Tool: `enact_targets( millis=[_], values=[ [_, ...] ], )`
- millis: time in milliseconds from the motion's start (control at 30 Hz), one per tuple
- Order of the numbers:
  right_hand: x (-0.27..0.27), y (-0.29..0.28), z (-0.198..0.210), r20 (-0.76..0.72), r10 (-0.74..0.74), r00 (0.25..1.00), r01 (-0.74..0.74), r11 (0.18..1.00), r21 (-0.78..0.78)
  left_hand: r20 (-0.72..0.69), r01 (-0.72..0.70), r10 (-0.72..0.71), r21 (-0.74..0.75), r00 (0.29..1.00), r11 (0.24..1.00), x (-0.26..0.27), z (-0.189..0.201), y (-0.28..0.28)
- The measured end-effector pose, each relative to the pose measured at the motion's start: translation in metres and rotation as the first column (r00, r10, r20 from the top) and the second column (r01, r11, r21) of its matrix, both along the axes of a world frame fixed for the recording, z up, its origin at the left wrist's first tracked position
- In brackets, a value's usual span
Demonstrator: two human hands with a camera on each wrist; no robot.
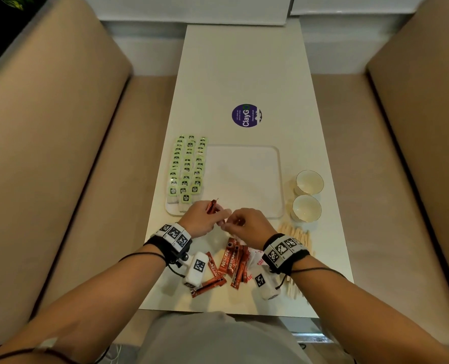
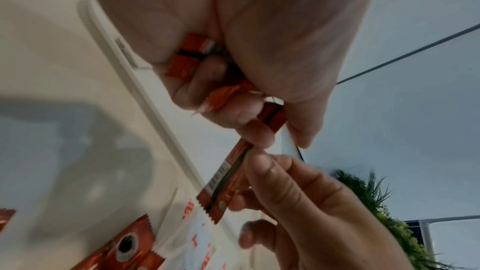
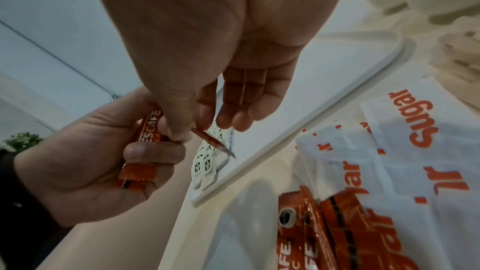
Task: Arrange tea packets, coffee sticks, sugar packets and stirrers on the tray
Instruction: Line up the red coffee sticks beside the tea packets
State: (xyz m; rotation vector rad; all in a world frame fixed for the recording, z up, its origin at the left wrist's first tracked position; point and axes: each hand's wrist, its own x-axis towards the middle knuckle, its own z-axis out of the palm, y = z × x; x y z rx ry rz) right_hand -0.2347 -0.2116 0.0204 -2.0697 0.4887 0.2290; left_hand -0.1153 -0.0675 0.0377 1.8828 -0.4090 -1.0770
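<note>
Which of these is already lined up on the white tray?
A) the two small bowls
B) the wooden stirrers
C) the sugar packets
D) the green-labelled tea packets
D: the tea packets lie in rows along the left side of the tray, while the stirrers, sugar packets and bowls sit off it on the table.

Head view looks steeply down from above; both wrist views, close underneath, share the coffee sticks (image 2: 228, 180).
</note>
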Motion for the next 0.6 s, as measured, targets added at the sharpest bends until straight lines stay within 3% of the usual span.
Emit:
enact_targets(
  millis=[233, 400, 600],
  values=[
    [0.003, -0.017, 0.006, 0.011, -0.044, 0.999, 0.042, 0.993, 0.114, -0.078, 0.026, -0.032, -0.08, 0.996, 0.996, 0.012, 0.017, 0.005],
    [0.004, -0.019, 0.008, -0.009, -0.071, 0.997, 0.072, 0.976, 0.208, 0.101, 0.064, -0.06, -0.039, 0.993, 0.997, 0.014, 0.017, 0.009],
    [0.011, -0.018, 0.005, -0.012, -0.119, 0.993, 0.119, 0.963, 0.242, 0.167, 0.014, -0.013, -0.003, 0.986, 1.0, 0.018, 0.005, 0.012]
  ],
)
